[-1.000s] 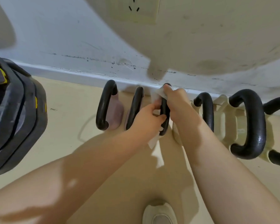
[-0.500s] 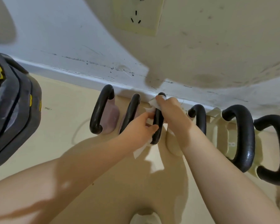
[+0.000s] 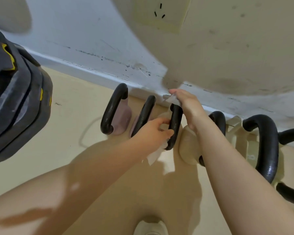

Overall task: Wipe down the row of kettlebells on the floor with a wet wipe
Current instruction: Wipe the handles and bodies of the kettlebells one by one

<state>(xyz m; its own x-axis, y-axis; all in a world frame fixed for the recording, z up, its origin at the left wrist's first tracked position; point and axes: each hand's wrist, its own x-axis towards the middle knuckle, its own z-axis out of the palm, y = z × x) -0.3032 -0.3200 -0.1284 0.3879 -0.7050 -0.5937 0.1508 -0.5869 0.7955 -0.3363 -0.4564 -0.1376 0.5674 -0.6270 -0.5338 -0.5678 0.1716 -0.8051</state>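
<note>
A row of kettlebells with black handles stands on the beige floor along the wall. The third from the left is a cream kettlebell [image 3: 187, 146]; its black handle [image 3: 175, 122] runs between my hands. My right hand [image 3: 187, 104] presses the far end of a white wet wipe [image 3: 172, 99] onto the handle's top. My left hand [image 3: 155, 131] pinches the wipe's near end [image 3: 154, 155] at the handle's lower part, with a loose corner hanging below. Two pinkish kettlebells [image 3: 121, 119] stand to the left, larger cream ones [image 3: 268, 143] to the right.
A dark stack of weight plates with yellow marks [image 3: 15, 99] fills the left edge. The white skirting board and scuffed wall [image 3: 92, 53] run behind the row. A wall socket [image 3: 159, 12] is high up. My shoe tip [image 3: 150, 226] shows at the bottom.
The view has shifted, so the row sits lower in the frame. My right hand slid up to the handle's far end; the left hand stays at the near end of the wipe.
</note>
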